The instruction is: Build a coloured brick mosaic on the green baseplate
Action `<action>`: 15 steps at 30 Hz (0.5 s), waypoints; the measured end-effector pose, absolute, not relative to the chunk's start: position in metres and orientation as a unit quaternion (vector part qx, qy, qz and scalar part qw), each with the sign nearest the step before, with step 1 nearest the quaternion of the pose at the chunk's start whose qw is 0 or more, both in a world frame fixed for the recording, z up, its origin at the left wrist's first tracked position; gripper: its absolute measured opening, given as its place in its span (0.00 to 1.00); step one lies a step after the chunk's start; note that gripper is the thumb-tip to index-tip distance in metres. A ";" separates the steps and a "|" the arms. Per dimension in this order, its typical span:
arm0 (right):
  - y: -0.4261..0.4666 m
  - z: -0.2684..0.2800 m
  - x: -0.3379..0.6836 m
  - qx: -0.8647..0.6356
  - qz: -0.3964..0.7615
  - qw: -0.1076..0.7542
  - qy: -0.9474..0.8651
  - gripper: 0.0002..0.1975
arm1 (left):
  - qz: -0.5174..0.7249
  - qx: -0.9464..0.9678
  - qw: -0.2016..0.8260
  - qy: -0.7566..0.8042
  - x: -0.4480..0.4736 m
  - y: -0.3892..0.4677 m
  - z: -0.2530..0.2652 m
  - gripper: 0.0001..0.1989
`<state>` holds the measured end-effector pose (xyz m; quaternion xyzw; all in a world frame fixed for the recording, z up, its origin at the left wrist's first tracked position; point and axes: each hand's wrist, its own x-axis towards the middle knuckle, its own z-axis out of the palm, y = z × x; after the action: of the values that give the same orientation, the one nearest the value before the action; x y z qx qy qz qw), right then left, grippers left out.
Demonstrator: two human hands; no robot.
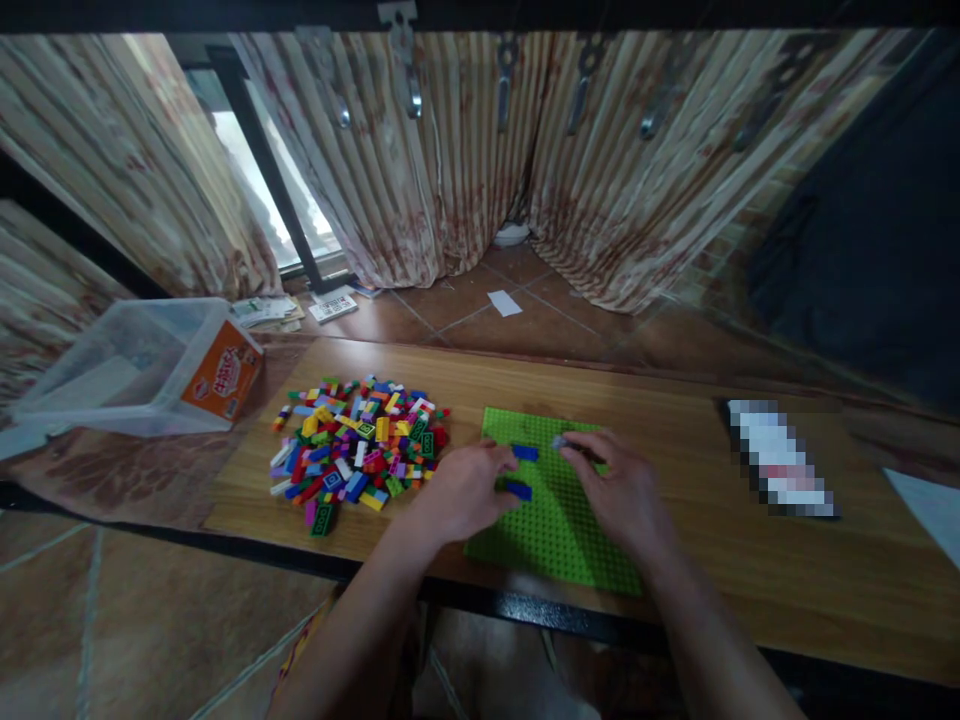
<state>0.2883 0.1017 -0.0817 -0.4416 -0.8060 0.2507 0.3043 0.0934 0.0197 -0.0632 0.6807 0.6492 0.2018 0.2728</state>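
Observation:
A green studded baseplate (559, 540) lies on the wooden table under both of my hands. My left hand (469, 490) is over its left side, thumb and fingers closed around the end of a blue brick (519, 491). Just beyond those fingertips, another blue brick (526, 453) is at the plate; whether it is pressed on, I cannot tell. Over the right part of the plate, my right hand (619, 485) pinches a small greyish brick (559, 442) between thumb and forefinger. A heap of mixed coloured bricks (360, 445) spreads to the left of my left hand.
A clear plastic bin (120, 400) with an orange label stands at the table's left end. On the right of the wooden table (690, 450) lies a blurred-out flat object (780, 460), with white paper (926, 505) farther right. Metal hooks (411, 75) hang overhead before curtains.

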 end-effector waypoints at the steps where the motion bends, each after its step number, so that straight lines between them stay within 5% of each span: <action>1: 0.103 -0.082 0.289 -0.448 0.249 0.305 -0.803 0.13 | 0.179 0.699 0.247 0.647 0.093 0.017 -0.062 0.12; 15: 0.102 -0.085 0.288 -0.436 0.228 0.307 -0.815 0.17 | 0.097 0.744 0.165 0.640 0.097 -0.002 -0.058 0.08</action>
<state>0.2878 0.1025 -0.0855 -0.4355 -0.8150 0.2277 0.3069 0.0972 -0.0015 -0.0578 0.7442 0.6398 0.0973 0.1653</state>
